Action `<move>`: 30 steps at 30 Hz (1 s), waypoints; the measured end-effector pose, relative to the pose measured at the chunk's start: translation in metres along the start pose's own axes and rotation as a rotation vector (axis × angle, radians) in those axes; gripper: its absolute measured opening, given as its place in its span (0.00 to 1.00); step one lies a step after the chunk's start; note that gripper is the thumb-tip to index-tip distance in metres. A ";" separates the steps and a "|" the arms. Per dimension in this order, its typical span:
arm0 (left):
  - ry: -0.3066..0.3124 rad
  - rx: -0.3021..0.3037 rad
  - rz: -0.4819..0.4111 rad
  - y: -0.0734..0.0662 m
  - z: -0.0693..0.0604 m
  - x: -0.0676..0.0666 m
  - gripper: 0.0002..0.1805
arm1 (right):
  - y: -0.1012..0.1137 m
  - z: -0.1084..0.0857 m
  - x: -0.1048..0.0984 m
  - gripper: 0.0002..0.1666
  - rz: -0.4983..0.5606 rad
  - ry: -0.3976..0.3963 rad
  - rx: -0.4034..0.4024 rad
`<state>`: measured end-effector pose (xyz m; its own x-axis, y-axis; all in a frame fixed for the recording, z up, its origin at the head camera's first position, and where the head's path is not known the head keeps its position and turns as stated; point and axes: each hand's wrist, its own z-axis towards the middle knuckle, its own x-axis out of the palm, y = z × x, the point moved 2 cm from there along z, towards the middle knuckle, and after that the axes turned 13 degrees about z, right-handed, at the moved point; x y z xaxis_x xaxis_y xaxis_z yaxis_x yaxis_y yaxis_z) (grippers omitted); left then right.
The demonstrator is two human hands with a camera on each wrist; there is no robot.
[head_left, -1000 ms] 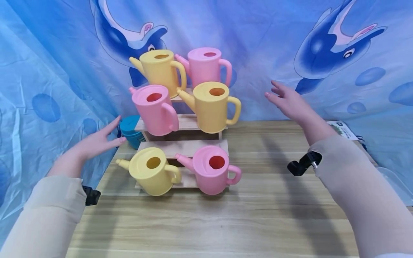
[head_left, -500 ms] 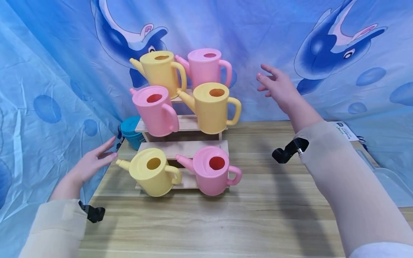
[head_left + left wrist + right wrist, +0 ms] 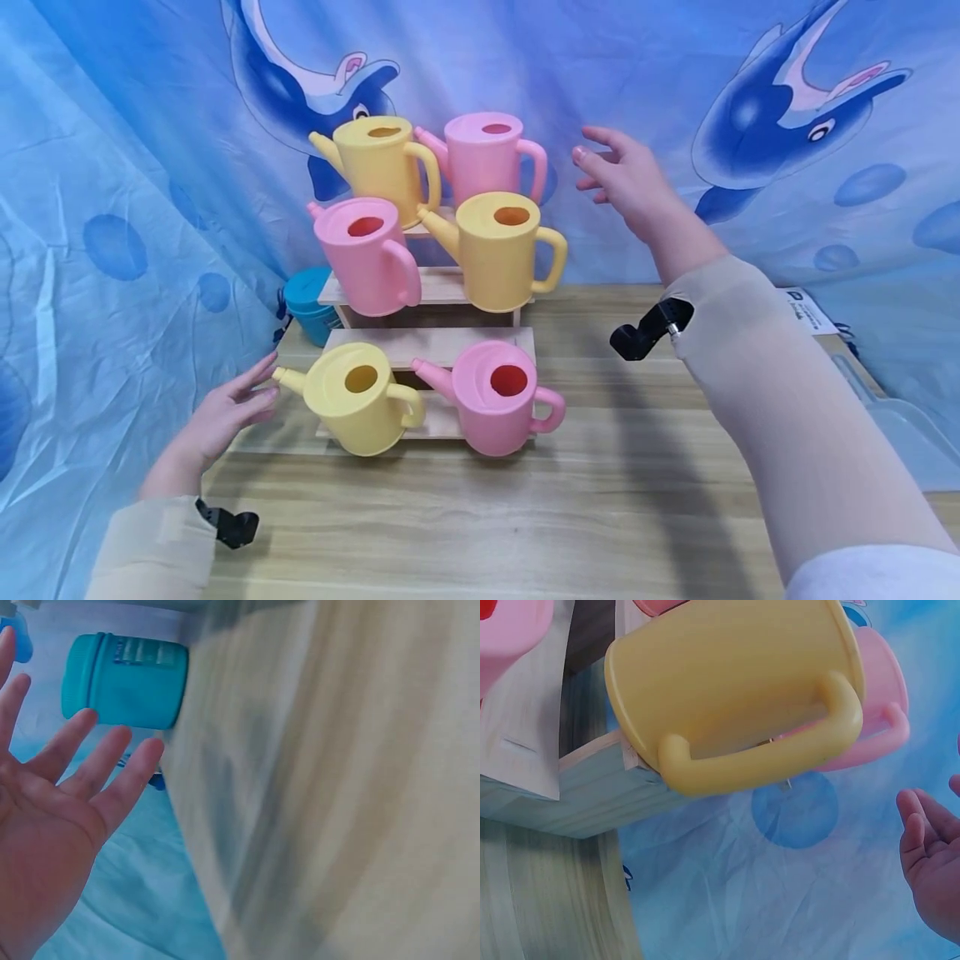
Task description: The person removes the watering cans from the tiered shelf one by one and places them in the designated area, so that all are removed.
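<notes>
Yellow and pink watering cans stand in pairs on a stepped wooden rack. On top are a yellow can and a pink can; in the middle a pink can and a yellow can; at the bottom a yellow can and a pink can. My left hand is empty, fingers extended, near the spout of the bottom yellow can. Held in the air right of the top pink can, my right hand is empty with loosely bent fingers.
A teal lidded tub stands on the wooden table behind the rack's left side. At the right lie a printed card and a clear plastic tray. A blue dolphin-print curtain hangs behind and beside the table.
My right hand has moved left and up, closer to the top pink can. My left hand has come down toward the bottom yellow can's spout. The cans have stayed in place.
</notes>
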<state>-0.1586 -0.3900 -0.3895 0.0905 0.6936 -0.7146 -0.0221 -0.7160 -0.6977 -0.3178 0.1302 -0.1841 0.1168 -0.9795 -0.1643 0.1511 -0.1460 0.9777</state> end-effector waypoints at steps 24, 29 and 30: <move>-0.016 -0.051 -0.083 0.017 -0.008 0.063 0.35 | -0.008 0.024 0.028 0.34 0.059 -0.023 0.008; -0.064 0.011 -0.125 0.015 -0.010 0.068 0.31 | -0.007 0.027 0.035 0.34 0.105 -0.007 0.018; -0.069 0.019 -0.132 0.014 -0.010 0.069 0.30 | -0.007 0.028 0.036 0.34 0.100 -0.005 0.018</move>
<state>-0.1428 -0.3527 -0.4482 0.0254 0.7859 -0.6179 -0.0338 -0.6170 -0.7862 -0.3425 0.0923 -0.1932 0.1254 -0.9900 -0.0649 0.1208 -0.0497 0.9914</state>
